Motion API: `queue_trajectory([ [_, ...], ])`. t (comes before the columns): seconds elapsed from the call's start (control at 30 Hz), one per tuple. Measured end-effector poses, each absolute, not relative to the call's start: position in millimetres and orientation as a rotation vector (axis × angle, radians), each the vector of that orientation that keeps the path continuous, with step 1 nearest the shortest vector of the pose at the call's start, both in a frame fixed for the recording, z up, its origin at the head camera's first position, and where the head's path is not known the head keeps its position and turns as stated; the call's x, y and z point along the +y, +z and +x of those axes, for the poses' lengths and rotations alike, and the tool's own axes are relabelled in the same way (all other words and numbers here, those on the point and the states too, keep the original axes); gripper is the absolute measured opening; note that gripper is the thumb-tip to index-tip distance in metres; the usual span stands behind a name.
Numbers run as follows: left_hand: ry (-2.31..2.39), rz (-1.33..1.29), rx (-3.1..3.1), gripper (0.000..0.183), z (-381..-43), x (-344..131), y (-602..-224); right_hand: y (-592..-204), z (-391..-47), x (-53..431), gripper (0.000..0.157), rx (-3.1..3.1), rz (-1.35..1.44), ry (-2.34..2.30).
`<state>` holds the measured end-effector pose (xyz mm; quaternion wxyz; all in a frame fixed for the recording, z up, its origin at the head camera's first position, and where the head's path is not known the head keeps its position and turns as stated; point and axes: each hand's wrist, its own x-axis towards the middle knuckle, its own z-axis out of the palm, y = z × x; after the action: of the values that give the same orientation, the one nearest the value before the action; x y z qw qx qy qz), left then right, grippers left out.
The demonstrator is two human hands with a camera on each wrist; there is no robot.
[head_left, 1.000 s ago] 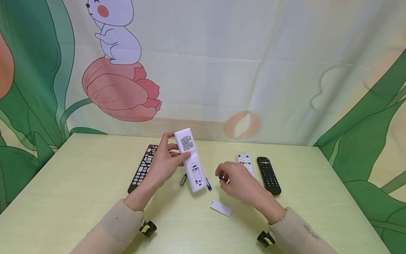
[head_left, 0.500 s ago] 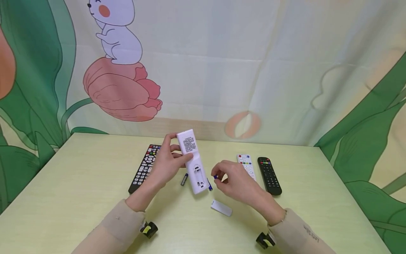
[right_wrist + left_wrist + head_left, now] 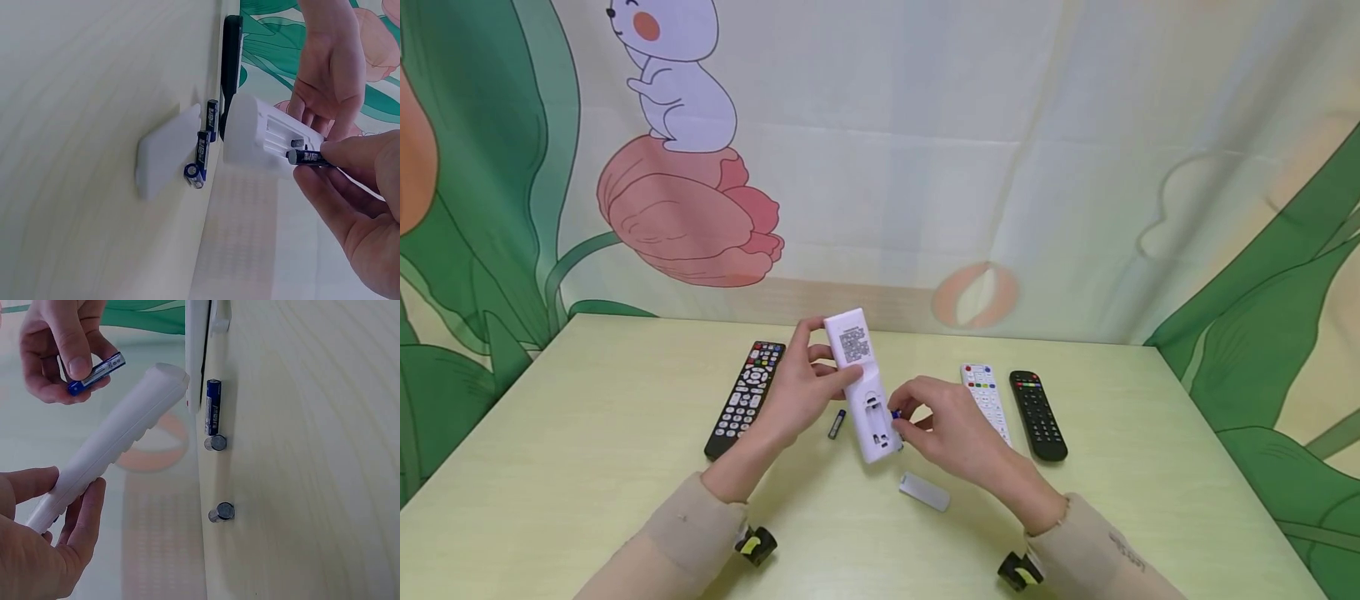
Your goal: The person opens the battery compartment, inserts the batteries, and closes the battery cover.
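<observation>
My left hand (image 3: 793, 396) grips a white remote control (image 3: 867, 379) tilted above the table, its back facing me. The battery compartment (image 3: 877, 421) in that back has no cover on it, and no battery shows inside. My right hand (image 3: 955, 429) pinches a small blue battery (image 3: 97, 374) between thumb and fingers. In the right wrist view the held battery (image 3: 308, 157) lies close over the compartment's edge; whether it touches is unclear. A white battery cover (image 3: 924, 492) lies on the table below both hands.
Loose batteries (image 3: 203, 150) lie on the table under the remote, one battery (image 3: 837, 424) just left of it. A large black remote (image 3: 745, 400) lies left, partly behind my left hand. On the right are a white remote (image 3: 985, 396) and a smaller black remote (image 3: 1037, 417).
My right hand has moved left with the battery, up to the white remote's right side. My left hand and the remote have shifted slightly right and down.
</observation>
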<state>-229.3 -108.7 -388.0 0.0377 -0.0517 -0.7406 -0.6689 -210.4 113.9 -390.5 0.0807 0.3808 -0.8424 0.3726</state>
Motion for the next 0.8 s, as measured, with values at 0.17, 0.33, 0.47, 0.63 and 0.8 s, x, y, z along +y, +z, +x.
queue_trajectory([
  [0.17, -2.061, -0.17, -2.268, 0.072, -228.4, -106.5, -386.5, -391.3, -209.9, 110.3, 0.017, -2.499, 1.132, 1.189],
  [0.33, -2.069, -0.182, -2.266, 0.072, -226.0, -104.0, -384.0, -392.2, -209.4, 107.2, 0.017, -2.485, 1.134, 1.214],
  [0.47, -2.076, -0.174, -2.263, 0.072, -224.7, -102.6, -383.1, -392.7, -209.4, 106.0, 0.017, -2.489, 1.129, 1.22],
  [0.63, -2.091, -0.175, -2.261, 0.072, -223.8, -101.1, -382.6, -394.3, -210.3, 105.8, 0.015, -2.485, 1.127, 1.224],
  [0.8, -2.094, -0.175, -2.256, 0.073, -224.2, -99.8, -383.4, -395.5, -210.4, 105.3, 0.015, -2.473, 1.127, 1.183],
])
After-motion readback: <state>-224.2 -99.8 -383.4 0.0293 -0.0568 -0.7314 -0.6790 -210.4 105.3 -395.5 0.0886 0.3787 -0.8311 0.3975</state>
